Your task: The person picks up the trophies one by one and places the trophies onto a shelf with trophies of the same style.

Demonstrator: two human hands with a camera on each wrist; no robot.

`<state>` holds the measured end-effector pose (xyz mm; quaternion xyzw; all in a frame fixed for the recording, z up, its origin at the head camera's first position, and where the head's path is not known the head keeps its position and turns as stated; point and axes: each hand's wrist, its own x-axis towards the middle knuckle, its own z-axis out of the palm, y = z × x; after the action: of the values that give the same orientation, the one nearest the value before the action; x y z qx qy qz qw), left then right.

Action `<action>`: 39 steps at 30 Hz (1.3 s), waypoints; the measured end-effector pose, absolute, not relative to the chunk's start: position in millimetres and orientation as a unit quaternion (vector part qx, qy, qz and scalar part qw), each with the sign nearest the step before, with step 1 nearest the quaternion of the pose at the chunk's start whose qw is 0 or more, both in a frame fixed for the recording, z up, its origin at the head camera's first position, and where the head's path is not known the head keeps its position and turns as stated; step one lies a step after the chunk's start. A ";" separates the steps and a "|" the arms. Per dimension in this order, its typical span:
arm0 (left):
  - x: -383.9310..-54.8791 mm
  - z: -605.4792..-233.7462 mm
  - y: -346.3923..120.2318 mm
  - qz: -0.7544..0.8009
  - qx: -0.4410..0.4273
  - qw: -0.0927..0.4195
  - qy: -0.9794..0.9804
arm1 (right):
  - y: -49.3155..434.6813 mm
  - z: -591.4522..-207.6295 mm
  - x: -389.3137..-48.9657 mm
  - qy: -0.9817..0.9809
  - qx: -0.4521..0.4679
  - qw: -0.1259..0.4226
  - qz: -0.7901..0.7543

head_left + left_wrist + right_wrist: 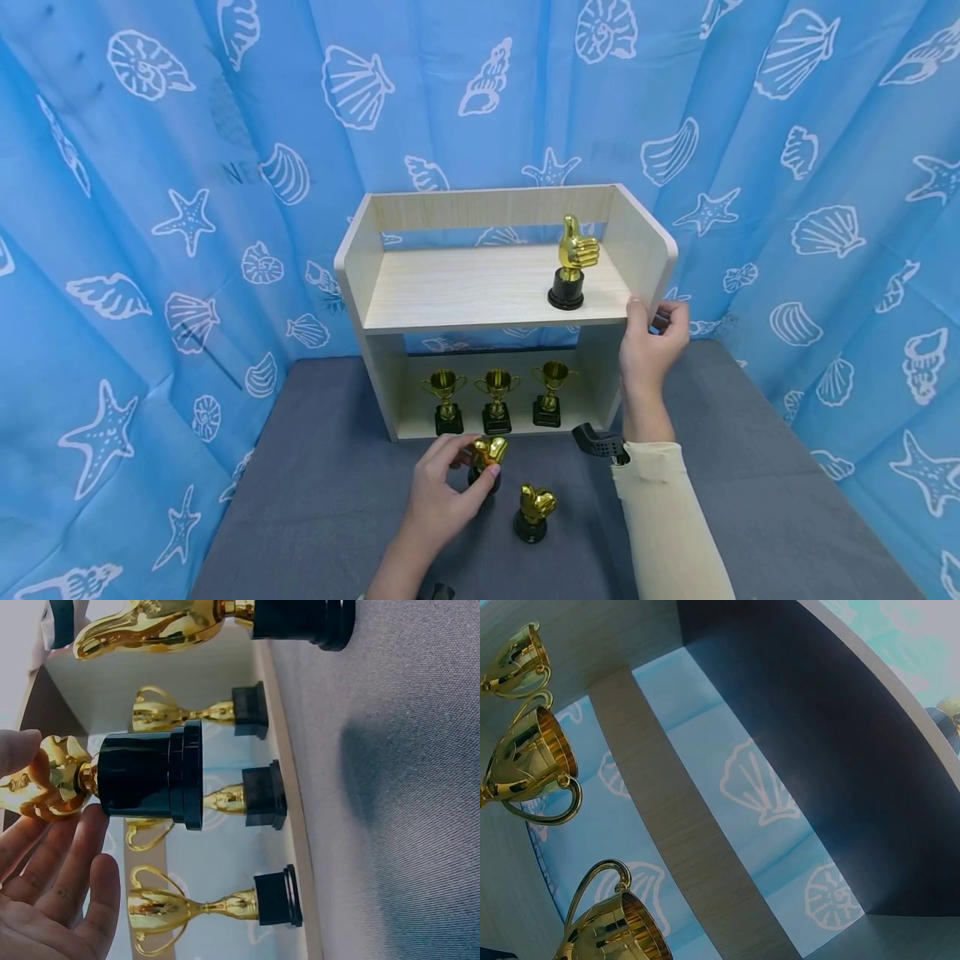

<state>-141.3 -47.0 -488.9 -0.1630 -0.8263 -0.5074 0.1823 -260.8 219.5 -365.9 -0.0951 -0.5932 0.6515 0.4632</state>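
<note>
My left hand (442, 492) pinches a smooth trophy (491, 451) that could slip; my right hand (649, 346) grips the shelf (457, 283) by its right edge: tugging could topple cups (497, 384).

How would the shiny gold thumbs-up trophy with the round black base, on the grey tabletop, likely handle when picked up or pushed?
The thumbs-up trophy would probably feel slippery, given its glossy surface. Pushed high, it may tip, being taller than its base is wide. Toppled, it could roll, since that base is round.
</note>
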 end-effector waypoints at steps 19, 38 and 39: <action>-139.6 -482.8 -45.4 -0.508 -0.165 0.179 -0.826 | 220.6 -367.2 -261.9 -0.593 -0.097 0.457 0.656; -138.9 -481.9 -45.3 -0.500 -0.173 0.197 -0.825 | 220.6 -367.1 -259.5 -0.594 -0.100 0.451 0.658; -138.9 -481.9 -45.2 -0.500 -0.173 0.198 -0.825 | 220.6 -367.3 -259.6 -0.595 -0.100 0.452 0.657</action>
<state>-138.9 -45.2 -481.9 -0.1735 -0.8253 -0.4995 0.1979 -259.6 220.6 -367.3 -0.0999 -0.5955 0.6569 0.4516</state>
